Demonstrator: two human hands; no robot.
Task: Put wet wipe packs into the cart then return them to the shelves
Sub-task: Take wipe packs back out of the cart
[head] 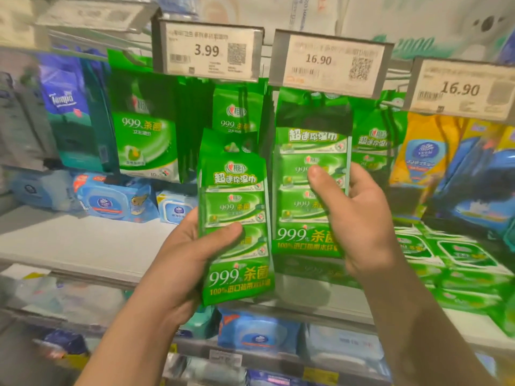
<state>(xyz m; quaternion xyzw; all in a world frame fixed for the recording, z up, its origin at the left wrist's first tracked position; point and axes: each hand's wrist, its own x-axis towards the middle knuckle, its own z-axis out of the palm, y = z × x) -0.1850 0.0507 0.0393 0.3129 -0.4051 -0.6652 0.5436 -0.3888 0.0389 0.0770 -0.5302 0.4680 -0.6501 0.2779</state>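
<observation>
up close, both hands (178, 254) (359, 218) grip green wipe packs (237, 218) (306, 190) before store shelves (83, 246).

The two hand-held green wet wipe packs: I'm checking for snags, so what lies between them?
In the head view, no object: only a narrow gap separates the left hand's green pack from the right hand's green pack.

Pretty bright, even store lighting with soft shadows, but motion blur smears everything toward 9 and 3 o'clock, with wide-angle warping at the edges.
</observation>
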